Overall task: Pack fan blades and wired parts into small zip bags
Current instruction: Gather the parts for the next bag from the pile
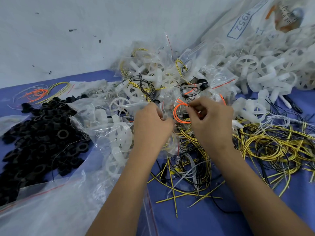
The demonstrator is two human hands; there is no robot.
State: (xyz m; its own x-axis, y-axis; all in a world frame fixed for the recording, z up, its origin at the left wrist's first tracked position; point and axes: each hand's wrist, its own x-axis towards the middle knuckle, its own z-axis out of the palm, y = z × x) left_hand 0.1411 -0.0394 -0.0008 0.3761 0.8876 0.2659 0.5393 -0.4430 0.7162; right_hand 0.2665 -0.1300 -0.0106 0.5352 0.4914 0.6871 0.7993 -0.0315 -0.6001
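My left hand pinches the mouth of a small clear zip bag at the centre of the blue table. My right hand pinches a looped orange wire at the bag's opening. Yellow wires show inside the bag below my hands. White fan blades lie heaped at the back right, some spilling from a large printed sack. Filled small zip bags with blades and wires are piled just beyond my hands. Loose yellow, black and white wires sprawl to the right.
A heap of black rings lies on the left, partly on a large clear bag. Orange and yellow wire loops lie at the far left near the white wall. A bare blue table patch lies between my forearms.
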